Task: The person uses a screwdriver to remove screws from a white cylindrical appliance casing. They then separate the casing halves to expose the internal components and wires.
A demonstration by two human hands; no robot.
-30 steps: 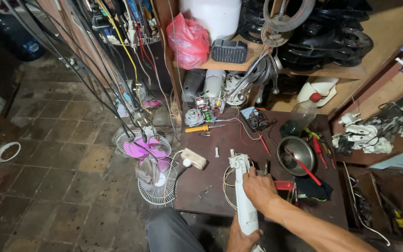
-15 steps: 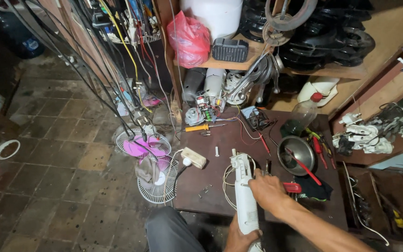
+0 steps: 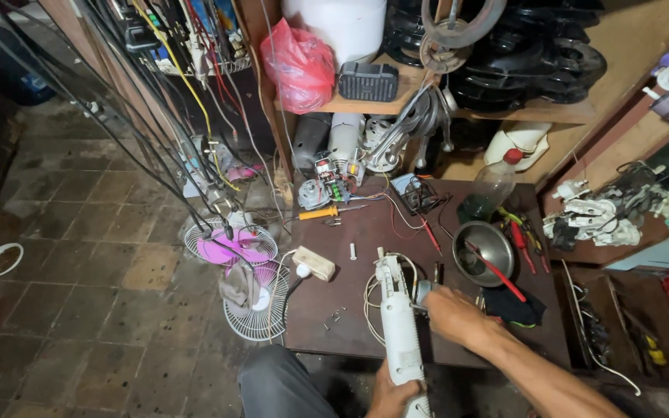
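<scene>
The left hand (image 3: 390,393) has its grip clamped around the near end of a long white housing (image 3: 398,329), which lies lengthwise on the dark worktop (image 3: 365,224) and points away from the person. The right hand (image 3: 452,313) is closed just beside the housing's right flank, about halfway along it; its grip seems to be clamped on a small grey tool (image 3: 423,292), though the fingers hide most of it. A white cord (image 3: 373,298) loops around the housing left of and beyond that grip. Right of the right hand lie a black cloth (image 3: 514,306) and, farther out, a steel bowl (image 3: 483,249) with a red-handled tool (image 3: 497,275) across it. Left of the housing sits a cream plug block (image 3: 313,263); well beyond it lies an orange screwdriver (image 3: 328,211).
</scene>
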